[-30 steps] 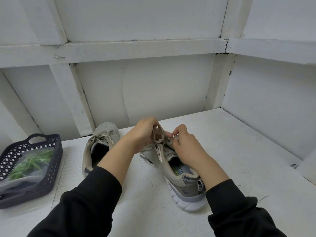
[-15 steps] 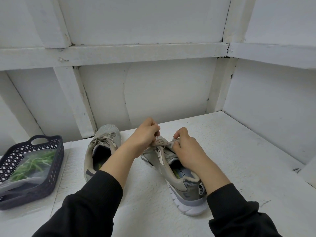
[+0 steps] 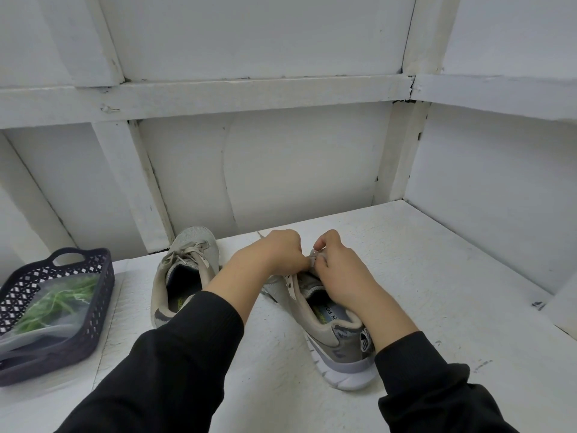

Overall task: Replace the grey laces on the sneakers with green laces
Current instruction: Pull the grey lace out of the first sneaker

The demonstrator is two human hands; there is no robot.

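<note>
Pinched between curled fingers of the left hand (image 3: 274, 257) and right hand (image 3: 342, 271), the grey lace (image 3: 292, 285) sits at the tongue of the near sneaker (image 3: 331, 342); probably limp and light, so hold close to the eyelet. Green laces (image 3: 53, 303) lie bagged in the basket (image 3: 43, 367)

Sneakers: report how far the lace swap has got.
Done: nothing; neither sneaker shows green. In hand: left hand and right hand pinch the grey lace on the near sneaker. Left: the far sneaker, laced grey, and the green laces, bagged in the basket.
</note>
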